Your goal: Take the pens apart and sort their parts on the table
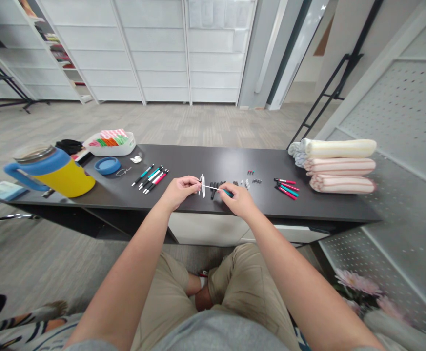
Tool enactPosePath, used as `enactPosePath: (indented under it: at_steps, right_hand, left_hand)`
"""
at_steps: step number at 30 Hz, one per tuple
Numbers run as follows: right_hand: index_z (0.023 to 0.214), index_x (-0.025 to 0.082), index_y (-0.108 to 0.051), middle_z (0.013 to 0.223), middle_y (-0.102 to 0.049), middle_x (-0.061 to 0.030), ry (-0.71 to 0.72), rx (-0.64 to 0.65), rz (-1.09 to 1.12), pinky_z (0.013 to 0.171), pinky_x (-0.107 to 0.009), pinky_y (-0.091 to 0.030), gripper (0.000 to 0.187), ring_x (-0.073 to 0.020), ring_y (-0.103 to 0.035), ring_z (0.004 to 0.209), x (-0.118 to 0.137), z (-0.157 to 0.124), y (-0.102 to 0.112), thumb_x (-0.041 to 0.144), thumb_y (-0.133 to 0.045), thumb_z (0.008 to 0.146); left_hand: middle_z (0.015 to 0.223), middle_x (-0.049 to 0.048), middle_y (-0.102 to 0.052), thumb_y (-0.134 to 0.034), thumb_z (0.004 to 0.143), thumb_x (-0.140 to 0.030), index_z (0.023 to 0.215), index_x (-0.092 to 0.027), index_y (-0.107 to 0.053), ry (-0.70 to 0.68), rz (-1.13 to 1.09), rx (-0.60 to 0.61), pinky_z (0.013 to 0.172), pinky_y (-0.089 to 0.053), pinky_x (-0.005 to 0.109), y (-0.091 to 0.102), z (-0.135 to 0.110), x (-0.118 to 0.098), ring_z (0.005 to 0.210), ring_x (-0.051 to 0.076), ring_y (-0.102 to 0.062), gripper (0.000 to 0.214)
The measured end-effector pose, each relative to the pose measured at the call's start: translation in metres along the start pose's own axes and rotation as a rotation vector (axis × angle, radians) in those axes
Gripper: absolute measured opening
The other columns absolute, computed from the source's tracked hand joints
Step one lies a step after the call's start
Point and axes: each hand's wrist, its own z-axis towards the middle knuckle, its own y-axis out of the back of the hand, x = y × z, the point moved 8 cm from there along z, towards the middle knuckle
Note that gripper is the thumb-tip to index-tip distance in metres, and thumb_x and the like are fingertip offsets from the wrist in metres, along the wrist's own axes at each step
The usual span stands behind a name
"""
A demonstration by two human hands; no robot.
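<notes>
My right hand (236,199) is closed around a teal pen barrel (228,193). A thin white refill (212,187) sticks out of its left end toward my other hand. My left hand (184,190) pinches thumb and fingers together by the refill's far end; what is between them is too small to make out. Just beyond those fingertips, several white refills (203,184) lie on the dark table (183,158). Black pen parts (213,191) are lined up near my right fingers. Smaller grey and clear parts (247,184) lie farther right.
Finished-looking pens (150,179) lie at left; coloured barrels (286,188) lie at right. A yellow and blue mug (59,170), a blue lid (107,165) and a white basket (112,146) stand left. Rolled towels (340,166) are stacked at the right end.
</notes>
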Motion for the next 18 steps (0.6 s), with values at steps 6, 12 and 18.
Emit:
enactPosePath:
  at_steps: [6, 12, 18]
  right_hand:
    - [0.096, 0.025, -0.075, 0.088, -0.076, -0.0004, -0.018, -0.048, 0.057, 0.076, -0.029, -0.045, 0.021, -0.0194, -0.067, 0.082, -0.003, 0.002, 0.003, 0.036, -0.057, 0.095]
    - [0.094, 0.023, -0.075, 0.086, -0.074, -0.0018, -0.023, -0.107, 0.096, 0.074, -0.029, -0.045, 0.026, -0.0191, -0.064, 0.08, -0.005, 0.002, 0.006, 0.042, -0.058, 0.096]
    - [0.095, 0.021, -0.078, 0.084, -0.074, -0.0029, -0.145, -0.155, 0.244, 0.074, -0.03, -0.047, 0.034, -0.0199, -0.065, 0.079, -0.01, 0.0, 0.007, 0.051, -0.061, 0.092]
  left_hand:
    - [0.105, 0.009, -0.073, -0.089, 0.073, -0.042, 0.081, -0.016, -0.081, 0.008, 0.02, 0.023, 0.073, -0.053, 0.028, -0.002, 0.001, 0.0, 0.073, 0.013, -0.063, 0.029]
    - [0.102, 0.0087, -0.073, -0.089, 0.073, -0.042, 0.078, -0.015, -0.08, 0.01, 0.028, 0.036, 0.071, -0.049, 0.027, -0.003, -0.001, -0.005, 0.074, 0.013, -0.061, 0.029]
    - [0.101, 0.0084, -0.074, -0.088, 0.074, -0.043, 0.078, -0.016, -0.08, -0.006, 0.046, 0.053, 0.071, -0.048, 0.027, -0.005, -0.002, -0.007, 0.076, 0.014, -0.061, 0.027]
